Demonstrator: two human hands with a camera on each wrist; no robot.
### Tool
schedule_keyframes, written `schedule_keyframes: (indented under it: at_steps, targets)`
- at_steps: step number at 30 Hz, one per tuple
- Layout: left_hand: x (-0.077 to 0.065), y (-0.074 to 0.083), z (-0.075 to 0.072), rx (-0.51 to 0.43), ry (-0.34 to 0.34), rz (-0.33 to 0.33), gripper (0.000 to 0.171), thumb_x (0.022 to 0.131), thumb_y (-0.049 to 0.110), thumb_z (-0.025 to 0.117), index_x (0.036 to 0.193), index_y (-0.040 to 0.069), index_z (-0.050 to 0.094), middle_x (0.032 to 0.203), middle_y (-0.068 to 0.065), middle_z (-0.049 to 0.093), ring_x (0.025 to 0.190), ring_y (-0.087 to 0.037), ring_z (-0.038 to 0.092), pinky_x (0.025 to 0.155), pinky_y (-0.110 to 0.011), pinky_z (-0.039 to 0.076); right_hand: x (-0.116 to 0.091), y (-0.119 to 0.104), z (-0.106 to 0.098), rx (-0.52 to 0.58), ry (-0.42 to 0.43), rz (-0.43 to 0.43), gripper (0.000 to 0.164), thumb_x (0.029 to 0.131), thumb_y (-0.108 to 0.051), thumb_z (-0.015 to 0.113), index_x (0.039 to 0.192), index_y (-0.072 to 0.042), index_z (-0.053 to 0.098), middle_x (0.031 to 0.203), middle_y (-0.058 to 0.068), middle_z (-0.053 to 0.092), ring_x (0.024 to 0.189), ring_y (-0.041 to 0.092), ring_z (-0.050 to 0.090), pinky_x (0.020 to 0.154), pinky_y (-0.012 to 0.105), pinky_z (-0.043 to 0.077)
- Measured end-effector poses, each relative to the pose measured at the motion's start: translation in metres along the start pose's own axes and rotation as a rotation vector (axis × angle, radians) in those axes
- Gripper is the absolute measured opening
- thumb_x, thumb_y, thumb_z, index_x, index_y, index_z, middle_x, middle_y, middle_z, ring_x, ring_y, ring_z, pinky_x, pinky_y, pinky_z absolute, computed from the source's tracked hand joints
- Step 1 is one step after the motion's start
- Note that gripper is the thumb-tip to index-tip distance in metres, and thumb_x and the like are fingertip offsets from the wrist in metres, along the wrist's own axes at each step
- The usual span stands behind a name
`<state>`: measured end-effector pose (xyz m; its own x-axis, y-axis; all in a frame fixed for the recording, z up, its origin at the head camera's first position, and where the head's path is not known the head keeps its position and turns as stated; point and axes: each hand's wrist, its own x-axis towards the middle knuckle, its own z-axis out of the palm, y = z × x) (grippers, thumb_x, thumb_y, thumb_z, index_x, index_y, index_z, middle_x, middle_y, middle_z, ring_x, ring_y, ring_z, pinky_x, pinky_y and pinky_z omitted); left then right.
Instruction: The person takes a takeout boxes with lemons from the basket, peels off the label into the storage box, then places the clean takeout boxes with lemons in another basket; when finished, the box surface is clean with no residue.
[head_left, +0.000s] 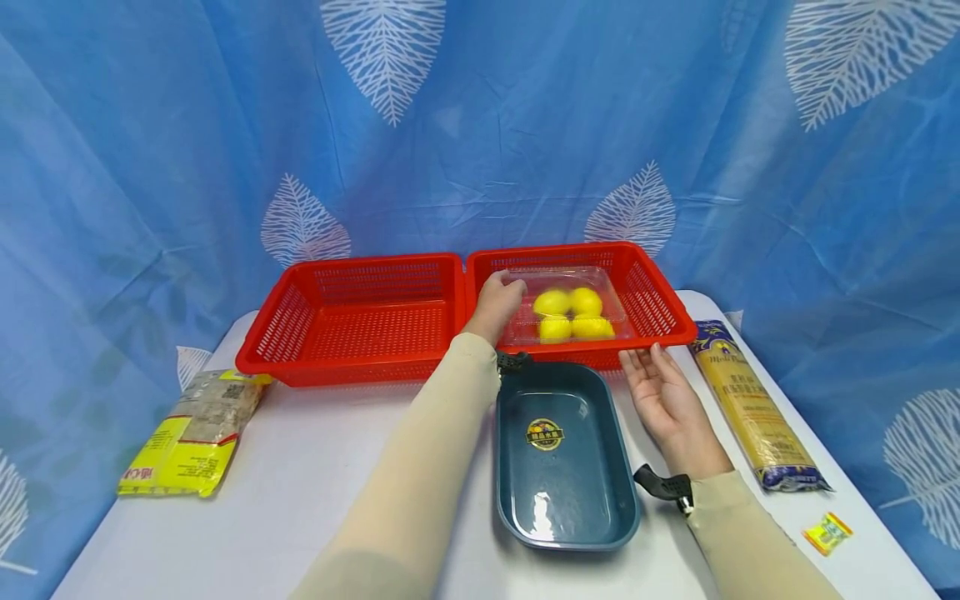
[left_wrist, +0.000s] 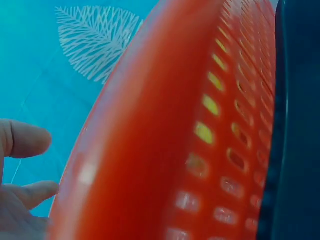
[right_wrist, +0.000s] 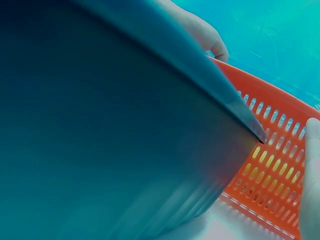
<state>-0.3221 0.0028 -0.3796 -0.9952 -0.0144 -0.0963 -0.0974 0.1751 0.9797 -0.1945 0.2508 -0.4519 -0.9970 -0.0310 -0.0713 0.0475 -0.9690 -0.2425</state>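
Note:
A clear plastic box (head_left: pixel 517 327) with several yellow lemons (head_left: pixel 552 302) inside sits in the right red basket (head_left: pixel 660 333). My left hand (head_left: pixel 497 307) reaches over that basket's front rim to the left edge of the box. Thumb and fingers stand apart in the left wrist view, though the basket rim hides part of the hand. In front of the basket lies a blue-green tray (head_left: pixel 566 475) with a gold fruit label. Beside it on the right, my right hand (head_left: pixel 666 404) is palm up, holding nothing, its fingertips near the basket's front rim.
A second red basket (head_left: pixel 352 367) stands to the left. A yellow-and-clear food bag (head_left: pixel 197 433) lies on the table's left side. At the right edge are a long noodle packet (head_left: pixel 757 408) and a small yellow wrapped packet (head_left: pixel 827 533). A blue curtain (head_left: pixel 480 150) hangs behind.

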Motion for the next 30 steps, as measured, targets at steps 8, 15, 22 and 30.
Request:
schedule_keyframes:
  at_steps: [8, 15, 22, 30]
  targets:
    - [-0.007, 0.008, -0.015, 0.196, 0.008, 0.071, 0.07, 0.098, 0.025, 0.065, 0.161, 0.008, 0.04, 0.164, -0.013, 0.037, 0.144, -0.03, 0.039, 0.112, -0.047, 0.044, 0.006, 0.005, 0.001, -0.007, -0.014, 0.026, 0.038, 0.107, -0.004, 0.057, 0.144, -0.01, 0.053, 0.135, 0.013, 0.063, 0.123, 0.026, 0.063, 0.109, 0.042, 0.045]
    - [-0.027, 0.028, -0.061, 0.307, -0.082, 0.214, 0.068, 0.103, 0.027, 0.062, 0.163, 0.011, 0.037, 0.153, -0.014, 0.048, 0.119, -0.027, 0.056, 0.107, -0.043, 0.048, 0.013, 0.01, 0.003, -0.015, -0.032, 0.052, 0.034, 0.107, -0.003, 0.056, 0.14, -0.007, 0.054, 0.128, 0.015, 0.063, 0.119, 0.027, 0.064, 0.109, 0.042, 0.046]
    - [-0.048, 0.036, -0.126, 0.443, -0.081, 0.318, 0.069, 0.102, 0.028, 0.064, 0.164, 0.013, 0.038, 0.173, -0.006, 0.019, 0.159, -0.023, 0.008, 0.124, -0.05, 0.021, 0.009, -0.002, 0.011, -0.11, 0.025, 0.049, 0.026, 0.106, -0.003, 0.059, 0.132, -0.003, 0.057, 0.118, 0.016, 0.065, 0.112, 0.028, 0.067, 0.106, 0.042, 0.049]
    - [-0.073, 0.023, -0.207, 0.637, -0.078, 0.374, 0.071, 0.104, 0.029, 0.064, 0.166, 0.012, 0.033, 0.174, -0.009, 0.014, 0.159, -0.026, 0.001, 0.124, -0.062, 0.012, -0.012, -0.033, 0.013, -0.268, 0.153, 0.062, 0.02, 0.105, -0.006, 0.063, 0.124, 0.0, 0.061, 0.112, 0.015, 0.064, 0.11, 0.027, 0.067, 0.103, 0.042, 0.052]
